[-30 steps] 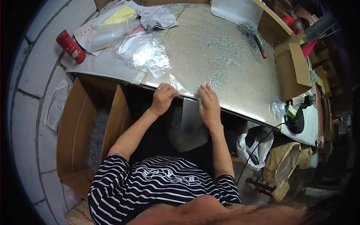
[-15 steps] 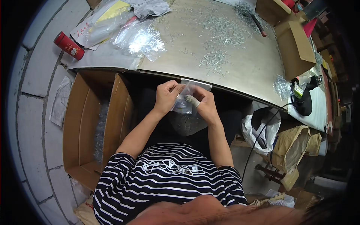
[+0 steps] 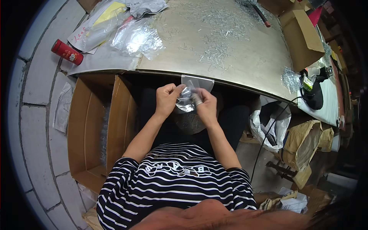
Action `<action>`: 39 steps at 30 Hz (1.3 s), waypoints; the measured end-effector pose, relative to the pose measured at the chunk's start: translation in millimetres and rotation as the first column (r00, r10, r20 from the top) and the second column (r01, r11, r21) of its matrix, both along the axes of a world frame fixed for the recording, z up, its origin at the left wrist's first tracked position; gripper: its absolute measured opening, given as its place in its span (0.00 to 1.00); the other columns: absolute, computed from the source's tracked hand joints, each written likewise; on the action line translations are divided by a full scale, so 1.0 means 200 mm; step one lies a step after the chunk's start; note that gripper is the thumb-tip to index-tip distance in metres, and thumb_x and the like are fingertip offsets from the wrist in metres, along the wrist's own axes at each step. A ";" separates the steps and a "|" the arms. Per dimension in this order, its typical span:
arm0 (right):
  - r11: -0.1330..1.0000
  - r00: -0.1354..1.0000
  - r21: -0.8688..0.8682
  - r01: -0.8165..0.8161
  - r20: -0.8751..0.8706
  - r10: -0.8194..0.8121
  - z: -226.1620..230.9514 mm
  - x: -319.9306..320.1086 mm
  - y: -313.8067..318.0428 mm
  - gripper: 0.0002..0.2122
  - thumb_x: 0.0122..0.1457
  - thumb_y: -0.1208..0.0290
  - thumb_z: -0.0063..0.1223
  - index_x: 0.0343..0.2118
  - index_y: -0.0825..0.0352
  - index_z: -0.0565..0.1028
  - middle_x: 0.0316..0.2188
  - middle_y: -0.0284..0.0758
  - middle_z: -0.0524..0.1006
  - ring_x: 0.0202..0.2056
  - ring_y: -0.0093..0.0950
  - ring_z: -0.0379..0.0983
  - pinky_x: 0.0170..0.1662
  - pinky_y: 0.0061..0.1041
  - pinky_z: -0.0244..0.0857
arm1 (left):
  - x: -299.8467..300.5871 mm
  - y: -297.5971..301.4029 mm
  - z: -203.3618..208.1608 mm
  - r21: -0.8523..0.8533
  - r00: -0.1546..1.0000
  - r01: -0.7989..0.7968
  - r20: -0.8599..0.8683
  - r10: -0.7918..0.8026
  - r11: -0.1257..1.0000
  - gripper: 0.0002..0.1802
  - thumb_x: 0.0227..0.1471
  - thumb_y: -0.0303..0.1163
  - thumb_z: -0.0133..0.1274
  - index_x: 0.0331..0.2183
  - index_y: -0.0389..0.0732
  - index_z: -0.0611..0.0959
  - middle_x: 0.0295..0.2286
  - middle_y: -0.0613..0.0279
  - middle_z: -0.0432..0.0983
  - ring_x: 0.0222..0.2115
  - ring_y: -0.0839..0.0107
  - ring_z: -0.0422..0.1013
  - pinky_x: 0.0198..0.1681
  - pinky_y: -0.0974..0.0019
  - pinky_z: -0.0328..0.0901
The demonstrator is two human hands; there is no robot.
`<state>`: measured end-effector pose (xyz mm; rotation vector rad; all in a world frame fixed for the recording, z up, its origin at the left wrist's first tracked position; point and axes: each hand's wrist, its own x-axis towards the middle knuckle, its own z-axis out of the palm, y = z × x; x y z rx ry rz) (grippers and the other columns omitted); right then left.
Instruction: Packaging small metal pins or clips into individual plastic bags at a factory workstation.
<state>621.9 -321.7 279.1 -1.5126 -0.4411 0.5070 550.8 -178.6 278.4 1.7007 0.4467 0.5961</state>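
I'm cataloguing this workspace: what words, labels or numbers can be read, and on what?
I won't copy wording, but lettering shows on:
Black-and-white striped shirt: large white letters.
Red cylindrical canister: pale print, too small to read.
White paper sheet: red characters.
Crumpled grey paper: dark print, blurred.

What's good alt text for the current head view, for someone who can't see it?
A person's left hand holds a small, shiny clear plastic bag, with the partly blurred right hand at its other side. Beyond is a shiny, grey-topped table scattered with thin silvery metal pieces; an open brown cardboard box stands at left.
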 end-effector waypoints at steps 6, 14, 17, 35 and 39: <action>0.944 0.921 0.307 0.119 -0.390 0.011 -0.09 0.07 -0.06 0.09 0.62 0.69 0.51 0.33 0.70 0.77 0.24 0.27 0.76 0.23 0.14 0.69 0.27 0.13 0.62 | -0.05 0.03 0.00 -0.364 1.000 -0.008 -0.011 0.004 0.931 0.21 0.56 0.39 0.55 0.16 0.40 0.73 0.11 0.72 0.63 0.12 0.84 0.58 0.16 0.77 0.53; 0.969 0.915 0.243 -0.037 -0.383 0.131 -0.11 0.08 -0.09 0.14 0.63 0.61 0.49 0.27 0.67 0.75 0.19 0.27 0.73 0.18 0.16 0.67 0.21 0.15 0.60 | -0.12 0.19 0.00 -0.466 0.922 0.318 -0.050 -0.383 0.826 0.17 0.56 0.34 0.52 0.44 0.34 0.77 0.36 0.60 0.77 0.39 0.74 0.73 0.45 0.71 0.66; 0.964 0.919 0.233 -0.128 -0.338 0.203 -0.12 0.05 -0.08 0.14 0.63 0.61 0.48 0.27 0.67 0.75 0.19 0.27 0.73 0.18 0.16 0.67 0.21 0.15 0.61 | -0.04 0.20 0.10 -0.416 0.883 0.419 -0.023 -0.470 0.807 0.23 0.52 0.30 0.54 0.49 0.32 0.73 0.41 0.58 0.76 0.42 0.73 0.71 0.49 0.70 0.64; 0.998 0.982 -0.007 -0.066 -0.179 0.064 -0.19 0.01 -0.16 0.14 0.52 0.83 0.58 0.43 0.73 0.74 0.29 0.31 0.78 0.30 0.16 0.73 0.34 0.14 0.66 | -0.02 -0.07 -0.11 -0.279 0.949 0.239 -0.135 -0.284 0.930 0.03 0.51 0.25 0.56 0.28 0.35 0.82 0.18 0.69 0.74 0.15 0.85 0.66 0.17 0.80 0.60; 0.968 0.964 0.008 -0.250 -0.096 0.249 -0.34 -0.03 -0.23 0.08 0.54 0.80 0.55 0.38 0.70 0.77 0.22 0.26 0.76 0.24 0.13 0.70 0.27 0.13 0.64 | -0.11 -0.04 -0.27 -0.480 0.891 0.273 -0.200 -0.407 0.834 0.04 0.49 0.26 0.58 0.29 0.37 0.85 0.19 0.69 0.76 0.15 0.85 0.67 0.17 0.80 0.60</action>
